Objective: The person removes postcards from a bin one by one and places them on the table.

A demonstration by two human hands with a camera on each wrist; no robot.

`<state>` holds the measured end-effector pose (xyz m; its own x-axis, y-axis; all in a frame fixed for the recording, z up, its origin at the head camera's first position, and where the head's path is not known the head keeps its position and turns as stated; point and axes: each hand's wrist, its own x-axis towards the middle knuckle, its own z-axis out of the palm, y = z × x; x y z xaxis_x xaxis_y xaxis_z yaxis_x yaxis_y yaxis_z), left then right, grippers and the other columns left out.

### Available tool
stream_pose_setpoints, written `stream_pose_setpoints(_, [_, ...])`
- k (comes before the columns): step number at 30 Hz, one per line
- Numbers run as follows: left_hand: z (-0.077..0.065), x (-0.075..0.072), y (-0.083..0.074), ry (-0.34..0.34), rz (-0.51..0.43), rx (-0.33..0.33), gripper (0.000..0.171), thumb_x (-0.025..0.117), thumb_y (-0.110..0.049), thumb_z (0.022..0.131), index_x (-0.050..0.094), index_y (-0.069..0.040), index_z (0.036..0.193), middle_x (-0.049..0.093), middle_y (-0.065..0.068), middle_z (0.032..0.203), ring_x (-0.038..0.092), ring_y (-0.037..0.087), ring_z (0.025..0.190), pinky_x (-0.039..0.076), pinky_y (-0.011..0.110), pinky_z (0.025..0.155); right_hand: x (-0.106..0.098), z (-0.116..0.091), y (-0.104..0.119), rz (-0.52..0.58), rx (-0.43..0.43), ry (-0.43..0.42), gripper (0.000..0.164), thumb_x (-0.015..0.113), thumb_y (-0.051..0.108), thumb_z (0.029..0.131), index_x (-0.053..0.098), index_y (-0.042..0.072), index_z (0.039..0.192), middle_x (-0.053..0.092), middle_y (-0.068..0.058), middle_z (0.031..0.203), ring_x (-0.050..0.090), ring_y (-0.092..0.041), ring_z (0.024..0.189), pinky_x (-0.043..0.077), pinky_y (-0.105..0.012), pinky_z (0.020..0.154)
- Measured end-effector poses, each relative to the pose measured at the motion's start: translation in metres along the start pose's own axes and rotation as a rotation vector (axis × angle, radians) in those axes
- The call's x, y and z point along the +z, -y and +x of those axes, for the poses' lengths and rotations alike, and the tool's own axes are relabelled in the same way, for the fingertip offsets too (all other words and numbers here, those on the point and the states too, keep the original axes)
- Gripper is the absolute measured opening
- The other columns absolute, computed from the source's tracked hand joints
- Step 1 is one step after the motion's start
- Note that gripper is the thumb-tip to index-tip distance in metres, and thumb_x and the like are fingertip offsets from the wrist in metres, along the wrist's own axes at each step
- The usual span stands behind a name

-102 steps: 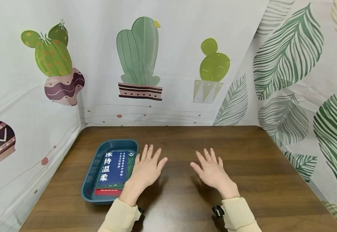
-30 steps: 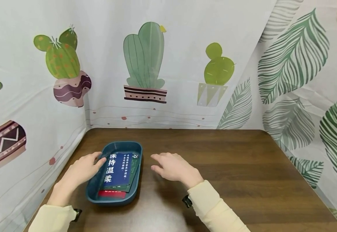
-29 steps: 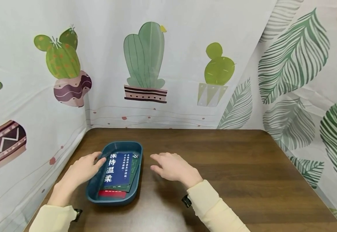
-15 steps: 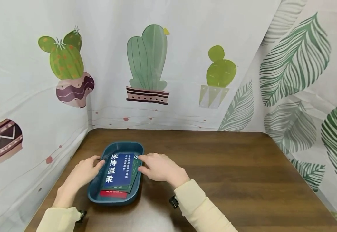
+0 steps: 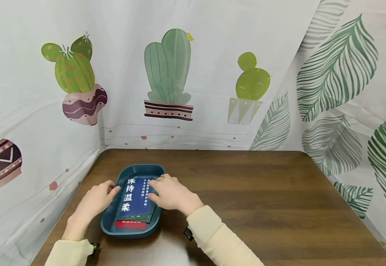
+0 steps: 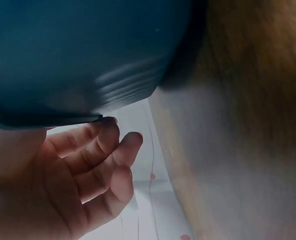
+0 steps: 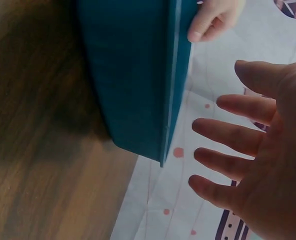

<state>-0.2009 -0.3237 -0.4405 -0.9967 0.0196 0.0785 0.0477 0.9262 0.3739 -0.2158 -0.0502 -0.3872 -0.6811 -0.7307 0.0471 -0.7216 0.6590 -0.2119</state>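
A dark teal plastic tray stands at the table's left, holding a loose stack of printed cards. On top lies a blue card with white Chinese characters; edges of a green card and a red card show beneath. My left hand holds the tray's left rim, thumb over the inner side and fingers bent along the outside, as the left wrist view shows. My right hand reaches over the right rim, fingertips overlapping the blue card's right edge. In the right wrist view its fingers are spread and relaxed.
The brown wooden table stretches away to the right of the tray. White fabric printed with cacti and leaves hangs behind it and along both sides.
My left hand has moved from the tray's right side to its left rim. The right hand has come left, from the open table to over the cards. The cards lie as before.
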Motion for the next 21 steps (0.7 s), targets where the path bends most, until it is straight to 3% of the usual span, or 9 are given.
stream_pose_setpoints(12, [0.000, -0.001, 0.002, 0.035, 0.018, -0.013, 0.035, 0.056, -0.032, 0.099, 0.057, 0.003, 0.104, 0.060, 0.009, 0.077, 0.056, 0.025, 0.065, 0.048, 0.045, 0.058, 0.023, 0.028, 0.019, -0.118, -0.030, 0.036, 0.044, 0.057, 0.041, 0.098, 0.058, 0.019, 0.135, 0.059, 0.000, 0.131, 0.056, -0.020, 0.116, 0.045, -0.039, 0.097])
stream_pose_setpoints(21, [0.001, 0.001, 0.000, 0.056, 0.043, -0.025, 0.036, 0.056, -0.031, 0.099, 0.055, 0.005, 0.105, 0.061, 0.014, 0.079, 0.058, 0.027, 0.066, 0.051, 0.048, 0.059, 0.045, 0.048, 0.023, -0.136, 0.074, 0.045, 0.044, 0.058, 0.046, 0.095, 0.062, 0.019, 0.130, 0.061, 0.000, 0.128, 0.057, -0.019, 0.116, 0.045, -0.039, 0.097])
